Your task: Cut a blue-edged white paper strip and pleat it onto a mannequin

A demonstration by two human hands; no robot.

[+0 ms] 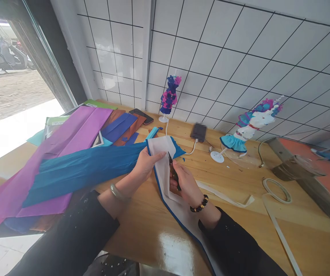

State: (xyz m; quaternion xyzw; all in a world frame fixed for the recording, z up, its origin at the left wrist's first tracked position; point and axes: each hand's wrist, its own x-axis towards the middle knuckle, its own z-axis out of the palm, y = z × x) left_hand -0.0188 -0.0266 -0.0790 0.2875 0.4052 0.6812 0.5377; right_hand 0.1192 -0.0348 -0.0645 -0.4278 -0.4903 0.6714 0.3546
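A long white strip with a blue edge (162,147), fabric or paper, runs from my hands down past the table's front edge. My left hand (144,164) pinches its upper part, the thumb lying on the white face. Closed round a pair of small dark scissors (174,173), my right hand (185,183) keeps their tips over the strip, close to the left thumb. Whether the blades are cutting into it is too small to tell. Behind the left hand lies a wide piece of blue crepe paper (90,165), and a blue corner (179,148) shows past the strip's top end.
Purple sheets (75,130) and other coloured paper cover the table's left side. A phone (142,116) and two decorated stands, one pink and blue (170,96), one light blue (236,142), are along the tiled wall. A tape roll (277,190) lies at right.
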